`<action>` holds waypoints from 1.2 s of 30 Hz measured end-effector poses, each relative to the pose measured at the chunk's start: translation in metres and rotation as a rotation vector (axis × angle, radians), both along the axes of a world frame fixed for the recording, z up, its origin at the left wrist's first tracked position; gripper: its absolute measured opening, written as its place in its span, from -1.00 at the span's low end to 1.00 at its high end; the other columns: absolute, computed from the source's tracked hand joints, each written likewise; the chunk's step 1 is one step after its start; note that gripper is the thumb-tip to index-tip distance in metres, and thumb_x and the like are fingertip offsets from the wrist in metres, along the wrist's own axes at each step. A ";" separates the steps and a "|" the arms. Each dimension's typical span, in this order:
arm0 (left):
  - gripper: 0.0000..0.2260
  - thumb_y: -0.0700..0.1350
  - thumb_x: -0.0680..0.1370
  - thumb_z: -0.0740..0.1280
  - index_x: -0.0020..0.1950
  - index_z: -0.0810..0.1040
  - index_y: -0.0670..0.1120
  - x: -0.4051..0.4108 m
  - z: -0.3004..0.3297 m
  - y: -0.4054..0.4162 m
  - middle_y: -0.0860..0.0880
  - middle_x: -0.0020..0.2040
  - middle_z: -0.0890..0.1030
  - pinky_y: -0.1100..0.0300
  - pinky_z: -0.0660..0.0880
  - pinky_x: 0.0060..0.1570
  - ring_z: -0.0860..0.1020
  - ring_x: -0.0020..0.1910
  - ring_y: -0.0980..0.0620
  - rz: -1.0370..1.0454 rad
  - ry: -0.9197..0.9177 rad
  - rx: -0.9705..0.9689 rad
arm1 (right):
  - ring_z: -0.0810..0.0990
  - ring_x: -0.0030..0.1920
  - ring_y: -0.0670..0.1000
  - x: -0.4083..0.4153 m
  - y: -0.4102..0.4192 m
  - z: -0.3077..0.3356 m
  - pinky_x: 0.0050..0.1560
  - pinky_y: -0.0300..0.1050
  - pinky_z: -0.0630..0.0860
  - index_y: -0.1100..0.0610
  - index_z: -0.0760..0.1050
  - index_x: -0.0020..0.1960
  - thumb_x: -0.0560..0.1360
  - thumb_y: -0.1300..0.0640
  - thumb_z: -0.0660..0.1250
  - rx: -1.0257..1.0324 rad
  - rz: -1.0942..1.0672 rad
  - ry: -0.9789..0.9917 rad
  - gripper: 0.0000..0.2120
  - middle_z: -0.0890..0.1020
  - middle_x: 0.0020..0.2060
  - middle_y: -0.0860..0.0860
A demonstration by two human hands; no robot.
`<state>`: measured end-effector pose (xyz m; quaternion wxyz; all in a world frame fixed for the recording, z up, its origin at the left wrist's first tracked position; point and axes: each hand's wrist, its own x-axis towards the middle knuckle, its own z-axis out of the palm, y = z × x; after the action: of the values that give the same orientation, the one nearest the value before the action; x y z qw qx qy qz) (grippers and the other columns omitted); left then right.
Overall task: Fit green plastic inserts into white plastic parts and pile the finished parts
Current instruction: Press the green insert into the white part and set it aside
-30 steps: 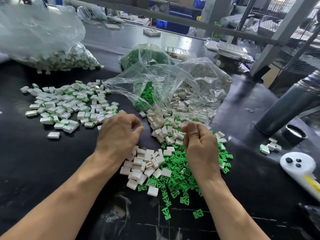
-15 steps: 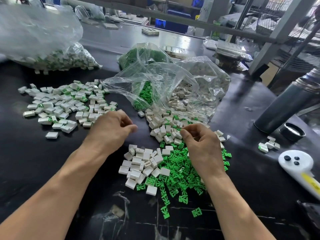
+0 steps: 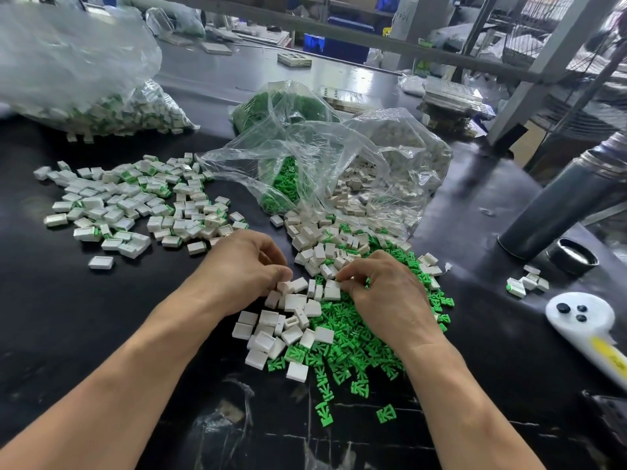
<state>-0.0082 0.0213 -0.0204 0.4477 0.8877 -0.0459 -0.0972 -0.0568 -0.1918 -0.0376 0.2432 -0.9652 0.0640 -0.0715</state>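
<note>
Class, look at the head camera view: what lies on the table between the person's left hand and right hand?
In the head view, loose white plastic parts fill the gap between the left hand and the right hand.

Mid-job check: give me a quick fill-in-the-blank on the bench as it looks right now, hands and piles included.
1. The loose inserts under the right hand are ____ in colour.
2. The pile of finished parts lies to the ____ of the left hand.
3. The clear bag spilling parts lies ____ the hands, farther from the camera.
4. The white controller lies at the table's ____ edge.

Missing words: green; left; beyond; right
</note>
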 end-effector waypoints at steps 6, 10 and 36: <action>-0.94 -0.14 0.56 0.48 -0.08 0.70 0.01 -0.001 -0.002 -0.003 0.04 -0.16 0.72 0.05 0.64 0.07 0.69 -0.11 0.06 -0.039 -0.028 -0.069 | 0.46 0.02 -0.13 0.002 0.002 -0.002 0.09 -0.21 0.33 -0.20 0.68 0.10 0.57 -0.07 0.44 -0.036 0.008 -0.010 -0.88 0.48 -0.08 -0.25; -0.96 0.00 0.54 0.51 -0.09 0.68 0.08 -0.001 -0.004 -0.003 0.12 -0.13 0.70 0.15 0.58 0.01 0.64 -0.07 0.13 -0.067 -0.059 -0.006 | 0.52 0.08 -0.09 0.005 0.006 -0.002 0.07 -0.19 0.36 -0.15 0.69 0.10 0.60 -0.05 0.41 -0.100 0.026 -0.023 -0.88 0.56 0.03 -0.18; -0.87 -0.14 0.59 0.43 0.01 0.66 0.12 -0.005 -0.019 -0.017 0.19 -0.13 0.67 0.45 0.43 -0.23 0.60 -0.16 0.29 -0.040 -0.148 0.040 | 0.52 -0.11 -0.12 0.003 0.009 0.000 -0.06 -0.27 0.35 -0.01 0.52 0.04 0.63 0.01 0.36 -0.092 -0.029 -0.123 -0.93 0.53 -0.11 -0.15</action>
<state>-0.0132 0.0044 -0.0395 0.4234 0.9001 -0.0946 -0.0409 -0.0538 -0.1829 -0.0377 0.2010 -0.9681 0.0598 -0.1369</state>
